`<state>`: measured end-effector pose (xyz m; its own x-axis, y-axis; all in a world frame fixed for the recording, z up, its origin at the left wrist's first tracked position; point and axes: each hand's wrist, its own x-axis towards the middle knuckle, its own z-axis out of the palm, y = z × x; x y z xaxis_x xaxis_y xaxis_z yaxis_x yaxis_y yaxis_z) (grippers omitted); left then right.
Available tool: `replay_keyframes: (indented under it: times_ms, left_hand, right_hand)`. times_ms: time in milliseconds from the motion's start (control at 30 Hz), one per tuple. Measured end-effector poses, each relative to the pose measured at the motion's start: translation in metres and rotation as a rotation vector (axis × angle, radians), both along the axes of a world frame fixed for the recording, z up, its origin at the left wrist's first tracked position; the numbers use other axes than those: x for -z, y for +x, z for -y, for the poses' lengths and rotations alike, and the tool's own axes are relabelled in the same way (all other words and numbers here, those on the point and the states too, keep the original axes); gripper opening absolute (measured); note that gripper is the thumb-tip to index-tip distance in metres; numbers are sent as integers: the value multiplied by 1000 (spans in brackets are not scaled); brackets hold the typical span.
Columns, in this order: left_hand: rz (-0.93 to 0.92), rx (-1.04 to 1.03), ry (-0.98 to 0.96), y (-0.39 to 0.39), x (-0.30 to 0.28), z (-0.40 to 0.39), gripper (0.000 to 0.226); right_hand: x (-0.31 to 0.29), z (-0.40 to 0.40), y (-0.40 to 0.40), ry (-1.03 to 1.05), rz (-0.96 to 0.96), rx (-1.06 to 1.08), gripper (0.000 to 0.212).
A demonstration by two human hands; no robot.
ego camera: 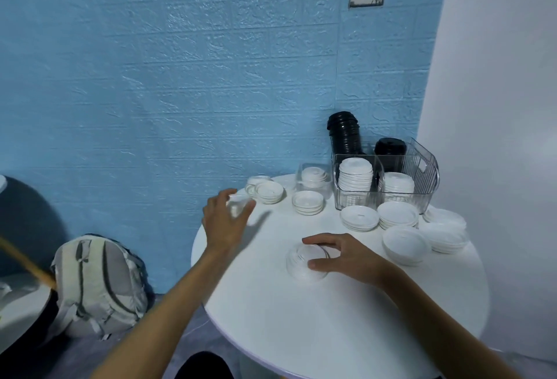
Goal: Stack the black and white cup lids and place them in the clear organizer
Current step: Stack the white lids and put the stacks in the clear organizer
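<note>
Both hands work over the round white table [331,333]. Reaching forward with its forearm stretched out over the table's left edge, the left hand [224,222] pinches a blurred white lid [238,202] between thumb and fingers. Nearer the body, the right hand [340,253] lies palm down, fingers curled around a low stack of white lids [301,261] resting on the table. Behind them, the clear organizer [422,179] holds white and black lid stacks. More white lids lie loose around it. No writing is legible anywhere.
</note>
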<state>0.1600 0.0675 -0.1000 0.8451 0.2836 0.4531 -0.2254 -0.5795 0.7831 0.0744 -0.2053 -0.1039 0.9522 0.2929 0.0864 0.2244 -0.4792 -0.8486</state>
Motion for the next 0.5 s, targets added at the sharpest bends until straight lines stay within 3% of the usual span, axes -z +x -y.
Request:
replay_keyframes:
  times_ms: [133,300,400,500]
  left_hand:
    - [-216,-96,35,36,-1,-11,71]
    - [-372,-39,161,58,-3,-9,92]
    - [-410,-24,242,65,-4,-9,89]
    - [-391,-2,227,63,-1,-10,68]
  right_hand:
    - [2,-1,2,-17,-7,22,48]
    - [3,-2,2,4,-25,33,44]
    - [2,-5,1,1,-8,31,41]
    - [1,-6,-2,2,16,28,48]
